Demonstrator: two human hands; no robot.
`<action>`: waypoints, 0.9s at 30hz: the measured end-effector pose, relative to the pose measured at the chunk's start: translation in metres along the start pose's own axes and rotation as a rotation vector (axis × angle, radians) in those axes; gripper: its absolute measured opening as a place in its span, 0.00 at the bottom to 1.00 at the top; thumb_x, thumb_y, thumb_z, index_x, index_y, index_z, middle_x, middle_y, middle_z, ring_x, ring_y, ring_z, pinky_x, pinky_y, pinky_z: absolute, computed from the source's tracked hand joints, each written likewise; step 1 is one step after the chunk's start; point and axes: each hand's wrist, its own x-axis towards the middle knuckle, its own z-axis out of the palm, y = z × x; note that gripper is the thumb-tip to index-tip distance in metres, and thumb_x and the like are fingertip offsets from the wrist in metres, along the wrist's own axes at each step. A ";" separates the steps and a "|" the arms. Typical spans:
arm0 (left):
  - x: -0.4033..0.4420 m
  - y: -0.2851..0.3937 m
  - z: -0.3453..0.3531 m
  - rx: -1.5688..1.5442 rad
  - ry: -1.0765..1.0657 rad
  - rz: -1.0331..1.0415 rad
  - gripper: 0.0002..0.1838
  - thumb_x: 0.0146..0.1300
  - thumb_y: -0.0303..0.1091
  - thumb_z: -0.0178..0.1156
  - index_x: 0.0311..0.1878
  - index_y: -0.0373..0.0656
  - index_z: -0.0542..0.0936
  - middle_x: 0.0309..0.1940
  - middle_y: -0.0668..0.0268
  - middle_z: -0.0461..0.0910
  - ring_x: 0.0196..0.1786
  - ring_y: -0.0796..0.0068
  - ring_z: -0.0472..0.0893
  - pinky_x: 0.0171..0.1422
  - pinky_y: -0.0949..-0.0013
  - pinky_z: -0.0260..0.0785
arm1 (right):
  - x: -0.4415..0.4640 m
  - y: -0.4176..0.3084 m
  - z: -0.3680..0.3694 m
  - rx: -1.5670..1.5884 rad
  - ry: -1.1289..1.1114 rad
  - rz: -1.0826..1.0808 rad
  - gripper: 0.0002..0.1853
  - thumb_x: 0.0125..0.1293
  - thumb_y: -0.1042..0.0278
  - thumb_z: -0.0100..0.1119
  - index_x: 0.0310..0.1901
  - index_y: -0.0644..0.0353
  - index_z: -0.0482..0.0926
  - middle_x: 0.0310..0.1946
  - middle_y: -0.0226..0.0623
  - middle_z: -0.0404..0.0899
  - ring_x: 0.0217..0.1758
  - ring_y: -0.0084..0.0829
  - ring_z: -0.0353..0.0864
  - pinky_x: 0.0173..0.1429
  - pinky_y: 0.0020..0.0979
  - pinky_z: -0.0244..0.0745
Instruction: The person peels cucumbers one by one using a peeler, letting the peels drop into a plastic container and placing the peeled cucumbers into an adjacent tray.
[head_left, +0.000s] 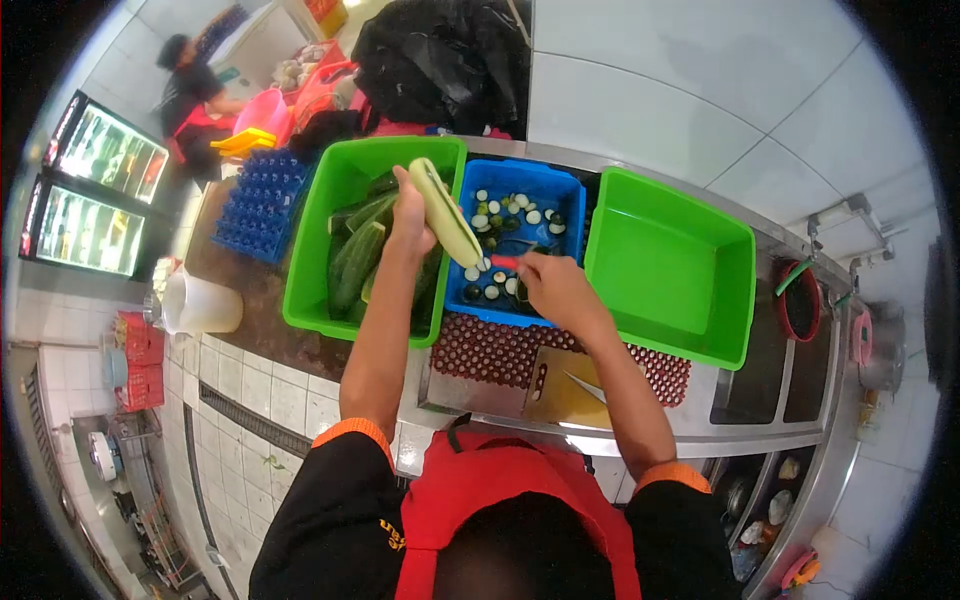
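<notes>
Your left arm reaches forward, its hand (410,218) closed round a long pale vegetable (447,215) held at a slant over the meeting edges of the green tub (312,225) and the blue tub (530,173). Your right arm angles inward, its hand (556,287) gripping a red-handled tool (505,262) near the vegetable's lower end. The tubs stand on a worktop (262,298) before a tiled wall (650,100); another person (190,95) is far left.

The left hand (410,217) holds a pale vegetable (449,215), the right hand (555,290) a red tool (505,262).
</notes>
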 end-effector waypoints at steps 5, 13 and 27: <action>-0.027 0.000 0.025 0.159 -0.128 -0.044 0.30 0.71 0.61 0.38 0.47 0.42 0.74 0.31 0.64 0.75 0.29 0.71 0.77 0.35 0.64 0.75 | 0.018 -0.006 -0.021 0.040 0.022 -0.033 0.10 0.66 0.68 0.54 0.44 0.61 0.80 0.29 0.51 0.79 0.33 0.51 0.79 0.38 0.44 0.73; -0.046 -0.007 0.044 0.284 -0.205 0.037 0.27 0.74 0.56 0.37 0.55 0.42 0.73 0.39 0.66 0.77 0.36 0.75 0.78 0.41 0.68 0.74 | 0.062 -0.047 -0.004 -0.123 0.278 -0.162 0.09 0.66 0.67 0.53 0.45 0.58 0.77 0.28 0.47 0.75 0.30 0.51 0.78 0.33 0.47 0.74; -0.006 0.012 0.005 0.002 0.190 0.123 0.28 0.74 0.57 0.34 0.52 0.42 0.72 0.39 0.60 0.75 0.39 0.62 0.77 0.44 0.54 0.74 | -0.038 -0.013 0.030 -0.253 -0.077 -0.041 0.09 0.66 0.67 0.54 0.46 0.55 0.76 0.28 0.45 0.75 0.26 0.52 0.79 0.27 0.47 0.75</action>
